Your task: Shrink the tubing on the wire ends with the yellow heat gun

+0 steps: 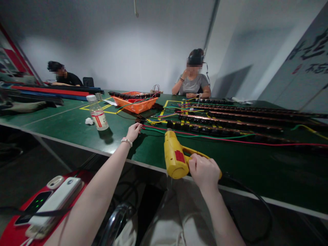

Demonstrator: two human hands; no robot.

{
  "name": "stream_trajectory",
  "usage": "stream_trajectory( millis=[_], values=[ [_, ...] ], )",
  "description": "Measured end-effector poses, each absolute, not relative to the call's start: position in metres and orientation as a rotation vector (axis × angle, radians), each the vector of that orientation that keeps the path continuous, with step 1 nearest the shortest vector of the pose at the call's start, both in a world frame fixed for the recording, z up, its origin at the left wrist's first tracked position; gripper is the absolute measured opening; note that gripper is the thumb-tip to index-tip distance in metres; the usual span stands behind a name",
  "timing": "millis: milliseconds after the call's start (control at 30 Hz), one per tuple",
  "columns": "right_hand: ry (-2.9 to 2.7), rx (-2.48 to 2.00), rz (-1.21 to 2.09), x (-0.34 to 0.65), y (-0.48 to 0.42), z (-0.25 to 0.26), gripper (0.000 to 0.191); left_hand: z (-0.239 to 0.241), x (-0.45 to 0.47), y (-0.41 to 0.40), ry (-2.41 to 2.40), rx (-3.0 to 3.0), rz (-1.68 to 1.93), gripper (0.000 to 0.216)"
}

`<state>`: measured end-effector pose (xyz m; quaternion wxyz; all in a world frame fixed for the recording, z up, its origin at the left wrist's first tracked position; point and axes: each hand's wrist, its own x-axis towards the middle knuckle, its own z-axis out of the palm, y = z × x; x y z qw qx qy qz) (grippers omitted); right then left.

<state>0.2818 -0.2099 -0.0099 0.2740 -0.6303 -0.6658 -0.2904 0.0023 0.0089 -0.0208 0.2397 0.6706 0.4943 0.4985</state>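
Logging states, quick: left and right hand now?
Left hand: curled at the wires; grip can't be told.
Right hand: closed, holding the yellow heat gun.

The heat gun (171, 151) is yellow with a red patch (179, 156), the basket (139, 106) orange, the table (65, 127) green.

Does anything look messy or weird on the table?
Maybe one thing: a crumpled white scrap lies loose beside the bottle on the green table. It looks like litter. I see no spill or damage.
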Motion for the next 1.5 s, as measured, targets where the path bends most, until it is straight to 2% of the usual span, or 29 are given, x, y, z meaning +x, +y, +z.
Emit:
stream_trajectory(
  millis=[500,800,1200,1500],
  values=[
    [-1.782,-1.897,-0.769,0.331,-0.228,-0.011,0.028,-0.022,0.004,0.008,1.342,1.813,1.34,0.03],
    [-1.718,-1.817,-0.874,0.288,-0.223,-0.009,0.032,-0.024,0.003,0.01,1.349,1.818,1.353,0.032],
    [-1.787,-1.663,-0.694,0.21,-0.201,-0.009,0.031,-0.02,0.006,0.004,1.364,1.845,1.337,0.03],
    [-1.79,-1.626,-0.647,0.188,-0.187,-0.013,0.032,-0.021,0.004,0.007,1.438,1.931,1.318,0.032]
  ],
)
